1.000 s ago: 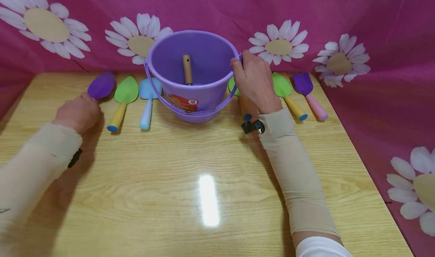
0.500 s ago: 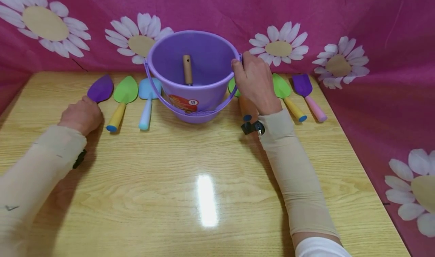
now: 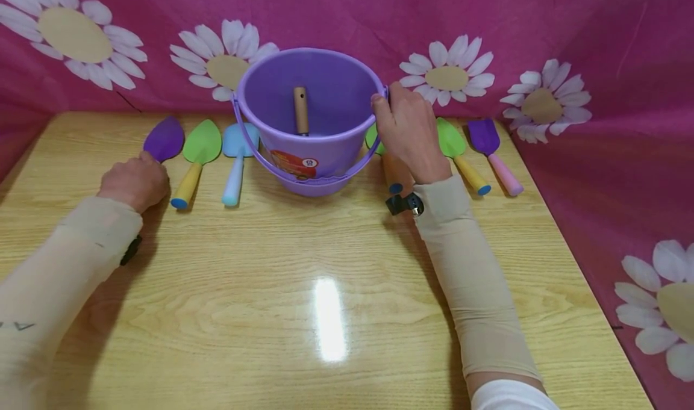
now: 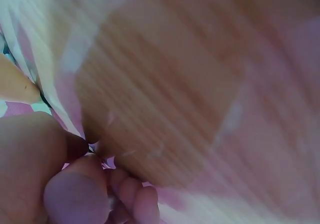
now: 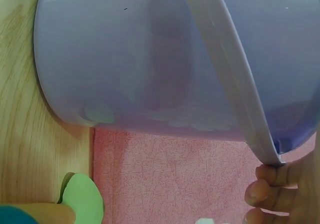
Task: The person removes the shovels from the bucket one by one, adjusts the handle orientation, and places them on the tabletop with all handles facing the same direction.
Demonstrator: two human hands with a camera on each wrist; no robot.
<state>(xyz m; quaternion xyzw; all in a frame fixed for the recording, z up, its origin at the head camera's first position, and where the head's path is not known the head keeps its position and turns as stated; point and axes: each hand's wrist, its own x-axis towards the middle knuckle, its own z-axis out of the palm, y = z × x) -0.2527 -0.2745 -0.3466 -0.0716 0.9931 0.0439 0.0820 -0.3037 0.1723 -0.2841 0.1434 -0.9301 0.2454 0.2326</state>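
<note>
My left hand [image 3: 135, 182] grips the handle of a purple trowel [image 3: 164, 138] at the left of the table. Its blade points away from me; the fingers cover most of the handle. In the left wrist view, the trowel's rounded handle end [image 4: 75, 198] shows beside curled fingers [image 4: 131, 196]. My right hand [image 3: 410, 130] holds the right rim of a purple bucket [image 3: 338, 157], thumb over the edge. Its fingertips [image 5: 260, 191] show near the bail's pivot in the right wrist view. A wooden-handled tool [image 3: 300, 110] stands inside the bucket, its lower end hidden.
Left of the bucket lie a green trowel [image 3: 202, 144] and a light-blue shovel [image 3: 237, 142]. Rightward are a partly hidden green trowel with an orange handle [image 3: 396, 172], another green trowel [image 3: 451, 138] and a purple shovel with a pink handle [image 3: 484, 136]. Flowered cloth [image 3: 347, 12] hangs behind.
My left hand has shifted slightly to the right with the purple trowel, whose blade now sits a little nearer the green one. The right hand and bucket have stayed in place.
</note>
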